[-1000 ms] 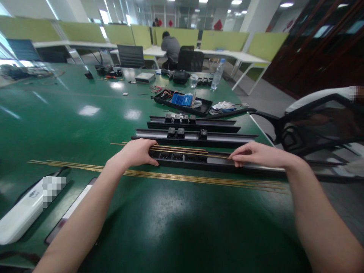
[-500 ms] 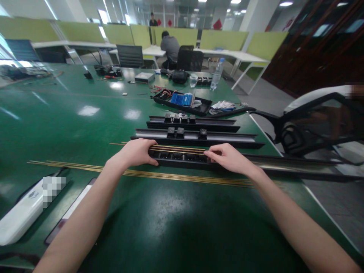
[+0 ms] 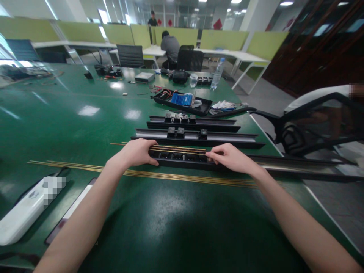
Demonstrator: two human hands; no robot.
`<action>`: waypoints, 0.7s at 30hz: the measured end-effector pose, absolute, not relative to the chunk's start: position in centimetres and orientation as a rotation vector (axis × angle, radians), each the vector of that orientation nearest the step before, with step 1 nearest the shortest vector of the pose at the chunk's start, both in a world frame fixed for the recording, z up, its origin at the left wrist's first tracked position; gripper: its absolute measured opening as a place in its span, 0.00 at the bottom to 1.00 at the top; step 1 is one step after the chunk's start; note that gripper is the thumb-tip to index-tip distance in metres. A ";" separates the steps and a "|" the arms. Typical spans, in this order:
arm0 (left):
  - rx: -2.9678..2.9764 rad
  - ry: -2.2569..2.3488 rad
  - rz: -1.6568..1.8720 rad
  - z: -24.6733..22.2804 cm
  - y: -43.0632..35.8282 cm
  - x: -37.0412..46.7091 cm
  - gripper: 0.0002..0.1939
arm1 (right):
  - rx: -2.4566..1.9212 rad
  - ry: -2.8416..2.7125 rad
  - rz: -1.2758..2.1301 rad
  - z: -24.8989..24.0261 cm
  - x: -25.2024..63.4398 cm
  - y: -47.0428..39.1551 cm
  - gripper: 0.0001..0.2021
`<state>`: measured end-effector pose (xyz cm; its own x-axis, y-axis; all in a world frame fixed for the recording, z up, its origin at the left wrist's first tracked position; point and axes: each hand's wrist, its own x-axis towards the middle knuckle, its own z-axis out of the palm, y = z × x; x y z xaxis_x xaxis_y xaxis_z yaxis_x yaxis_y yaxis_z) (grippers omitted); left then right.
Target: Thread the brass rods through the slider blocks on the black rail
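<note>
Several thin brass rods (image 3: 182,149) lie along the top of a long black rail (image 3: 184,163) holding dark blocks. My left hand (image 3: 139,152) grips the left part of that rail, fingers at its far side and thumb at the near side, with the rods passing beneath the hand. At the rods' right ends, my right hand (image 3: 224,156) pinches a rod tip between thumb and forefinger. Nearer to me, a bundle of longer brass rods (image 3: 176,177) rests on the green table (image 3: 170,223), crossing under both forearms.
Two more black rails (image 3: 196,143) (image 3: 193,125) with blocks lie beyond. Farther back are a black tray (image 3: 182,102), a glass (image 3: 193,80) and a bottle (image 3: 217,74). A white device (image 3: 22,212) and a phone (image 3: 71,208) lie at left. A chair (image 3: 321,121) stands right.
My right hand has shifted very slightly to the right. My left hand keeps its place on the rail.
</note>
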<state>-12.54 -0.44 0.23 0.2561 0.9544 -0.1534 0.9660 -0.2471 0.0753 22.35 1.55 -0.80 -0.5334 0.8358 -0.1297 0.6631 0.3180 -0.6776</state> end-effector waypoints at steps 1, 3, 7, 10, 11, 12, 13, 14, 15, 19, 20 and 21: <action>2.365 1.822 -0.114 0.2 -0.4 -12.5 0.36 | -1.362 -2.343 1.024 -0.8 22.4 1.6 0.25; 2.375 1.821 -0.115 0.2 -0.5 -12.6 0.36 | -1.354 -2.355 1.031 -0.7 22.6 1.7 0.25; 2.395 1.814 -0.108 0.0 -0.5 -12.7 0.37 | -1.342 -2.378 1.035 -0.4 22.8 1.7 0.24; 2.399 1.804 -0.098 0.0 -0.4 -12.8 0.36 | -1.362 -2.388 1.029 -0.2 23.0 1.7 0.26; 2.400 1.804 -0.097 0.0 -0.4 -12.8 0.35 | -1.372 -2.391 1.029 -0.1 23.0 1.7 0.26; 2.400 1.805 -0.098 0.0 -0.4 -12.8 0.36 | -1.382 -2.394 1.032 0.0 23.0 1.7 0.27; 2.397 1.808 -0.099 0.0 -0.4 -12.8 0.36 | -1.392 -2.398 1.035 0.1 23.0 1.7 0.27; 2.394 1.811 -0.101 0.0 -0.4 -12.8 0.37 | -1.402 -2.402 1.036 0.2 23.1 1.7 0.27; 2.392 1.811 -0.101 -0.1 -0.4 -12.8 0.37 | -1.411 -2.407 1.035 0.2 23.2 1.7 0.27; 2.388 1.811 -0.092 0.0 -0.4 -12.8 0.38 | -1.453 -2.424 1.051 0.4 23.7 1.9 0.28; 2.386 1.813 -0.092 0.0 -0.4 -12.8 0.38 | -1.462 -2.423 1.064 0.5 23.8 1.9 0.29; 2.382 1.817 -0.096 0.0 -0.4 -12.8 0.37 | -1.469 -2.420 1.077 0.5 24.0 1.9 0.29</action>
